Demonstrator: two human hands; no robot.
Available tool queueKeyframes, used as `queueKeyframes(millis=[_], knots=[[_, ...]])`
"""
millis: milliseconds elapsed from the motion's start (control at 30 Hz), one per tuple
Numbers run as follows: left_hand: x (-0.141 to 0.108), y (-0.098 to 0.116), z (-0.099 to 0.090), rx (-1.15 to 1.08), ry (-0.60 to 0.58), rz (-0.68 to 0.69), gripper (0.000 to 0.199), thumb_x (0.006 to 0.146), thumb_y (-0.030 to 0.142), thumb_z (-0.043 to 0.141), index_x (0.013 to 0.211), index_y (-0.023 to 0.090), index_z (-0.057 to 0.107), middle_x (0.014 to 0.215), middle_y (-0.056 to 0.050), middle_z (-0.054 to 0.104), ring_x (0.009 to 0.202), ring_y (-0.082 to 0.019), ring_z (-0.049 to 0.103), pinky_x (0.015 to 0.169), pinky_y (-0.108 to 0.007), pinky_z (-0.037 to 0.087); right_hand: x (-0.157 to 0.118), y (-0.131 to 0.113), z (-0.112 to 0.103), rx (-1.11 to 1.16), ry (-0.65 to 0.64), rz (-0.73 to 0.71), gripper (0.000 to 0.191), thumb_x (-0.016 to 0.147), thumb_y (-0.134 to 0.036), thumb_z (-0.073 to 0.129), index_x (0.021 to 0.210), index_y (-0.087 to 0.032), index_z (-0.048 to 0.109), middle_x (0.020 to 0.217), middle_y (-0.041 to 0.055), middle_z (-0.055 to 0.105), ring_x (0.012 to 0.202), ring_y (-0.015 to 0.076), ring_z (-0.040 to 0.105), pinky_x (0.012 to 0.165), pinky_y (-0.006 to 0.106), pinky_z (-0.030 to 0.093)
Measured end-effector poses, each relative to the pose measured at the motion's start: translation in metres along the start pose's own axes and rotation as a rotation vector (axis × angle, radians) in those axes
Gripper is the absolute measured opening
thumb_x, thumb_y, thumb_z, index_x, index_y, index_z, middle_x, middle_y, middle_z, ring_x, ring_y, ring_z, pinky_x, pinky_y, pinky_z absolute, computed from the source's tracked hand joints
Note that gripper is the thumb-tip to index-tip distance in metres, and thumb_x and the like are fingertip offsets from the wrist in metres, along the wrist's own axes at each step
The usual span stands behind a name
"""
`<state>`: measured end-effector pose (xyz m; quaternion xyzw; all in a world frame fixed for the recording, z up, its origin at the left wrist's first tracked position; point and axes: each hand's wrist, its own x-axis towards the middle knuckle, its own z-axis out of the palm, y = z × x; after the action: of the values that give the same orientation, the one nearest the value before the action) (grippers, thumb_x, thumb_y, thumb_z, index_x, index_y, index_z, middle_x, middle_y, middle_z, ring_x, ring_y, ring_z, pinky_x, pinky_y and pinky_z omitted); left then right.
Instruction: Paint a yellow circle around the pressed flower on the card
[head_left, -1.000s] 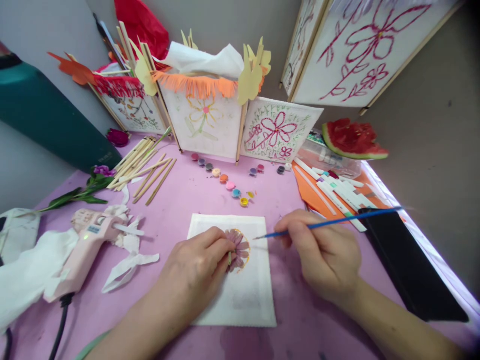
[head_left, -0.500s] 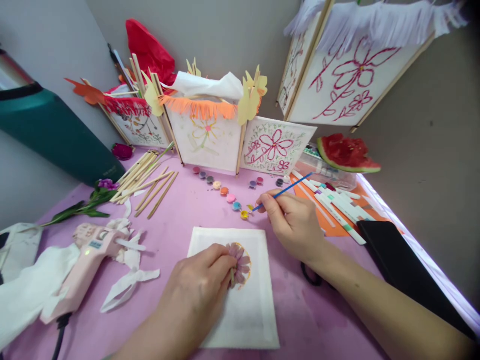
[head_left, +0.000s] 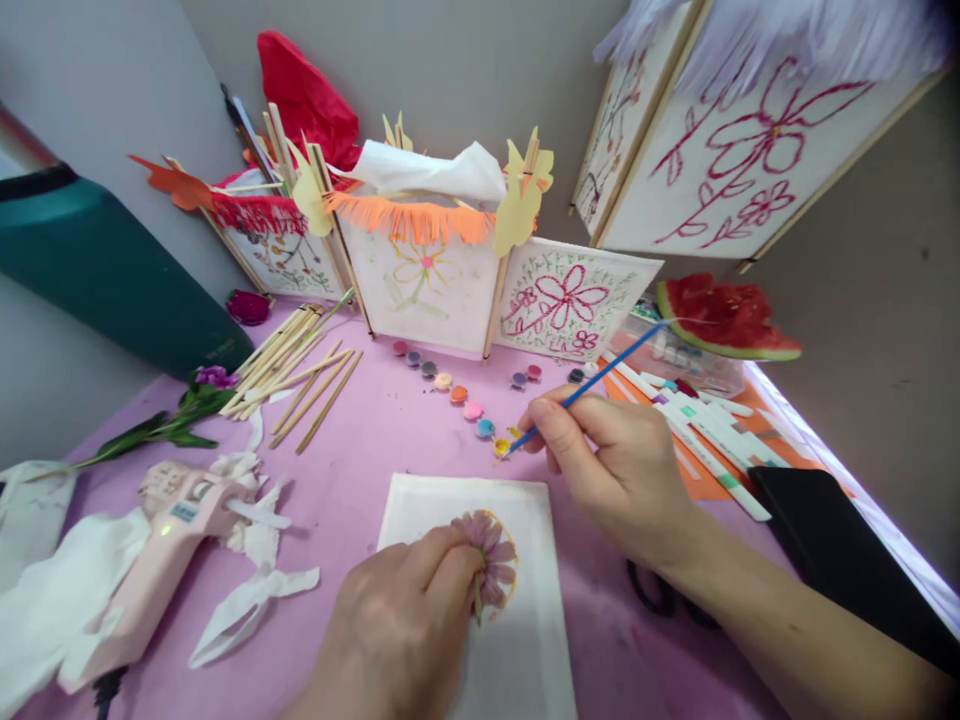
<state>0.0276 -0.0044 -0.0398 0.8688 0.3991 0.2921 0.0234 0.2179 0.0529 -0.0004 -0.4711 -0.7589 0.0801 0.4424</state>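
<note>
My left hand (head_left: 409, 610) pinches a purple flower (head_left: 495, 560) by its short green stem and holds it face down on a white canvas panel (head_left: 517, 660). Yellow-orange paint traces part of the outline round the petals' right side. In my right hand (head_left: 615, 460) is a slim blue paintbrush (head_left: 600, 375), gripped like a pen and slanting up to the right. Its tip is close to the small yellow paint pot (head_left: 501, 449), the nearest in a diagonal row of little pots that includes a blue one (head_left: 485, 429) and a pink one (head_left: 473, 410).
At left lie a pink glue gun (head_left: 165, 570), white fabric strips (head_left: 251, 610), wooden sticks (head_left: 300, 360) and a teal bottle (head_left: 112, 270). Painted lanterns (head_left: 420, 290) stand behind. White markers (head_left: 705, 450), a black phone-like slab (head_left: 847, 540) and a watermelon slice (head_left: 727, 315) are at right.
The view has shifted slightly, so most things sit lower and further right. The brush tip has moved from right of the yellow pot to its near edge. My left hand keeps holding the flower.
</note>
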Motion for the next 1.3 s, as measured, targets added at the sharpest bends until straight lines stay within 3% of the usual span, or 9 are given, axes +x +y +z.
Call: queueKeyframes(millis=[167,767,1300], knots=[[-0.004,-0.003,0.001,0.029,-0.024,-0.009,0.022,0.091,0.017,0.041,0.083,0.022,0.061,0.076,0.001,0.071,0.054,-0.015,0.066,0.045,-0.028,0.055,-0.006,-0.011,0.008,0.036,-0.113,-0.018,0.034,0.095,-0.024,0.045,0.066,-0.017,0.061,0.06,0.001,0.062,0.053,0.0106,0.058,0.052,0.022,0.043],[-0.006,-0.001,0.004,0.095,0.033,0.052,0.025,0.096,0.02,0.034,0.089,0.021,0.059,0.08,0.001,0.072,0.051,-0.012,0.064,0.04,-0.026,0.045,-0.016,-0.003,0.02,-0.005,-0.166,-0.058,0.036,0.093,-0.018,0.046,0.06,-0.012,0.061,0.053,0.0024,0.057,0.049,0.011,0.056,0.052,0.024,0.038],[-0.015,-0.002,0.009,0.116,-0.041,0.022,0.021,0.093,0.018,0.038,0.097,0.021,0.058,0.088,0.001,0.071,0.057,-0.016,0.064,0.045,-0.03,0.049,-0.018,-0.007,0.028,0.11,-0.216,-0.111,0.033,0.094,-0.016,0.043,0.066,-0.012,0.061,0.063,0.0046,0.062,0.057,0.0124,0.058,0.057,0.025,0.043]])
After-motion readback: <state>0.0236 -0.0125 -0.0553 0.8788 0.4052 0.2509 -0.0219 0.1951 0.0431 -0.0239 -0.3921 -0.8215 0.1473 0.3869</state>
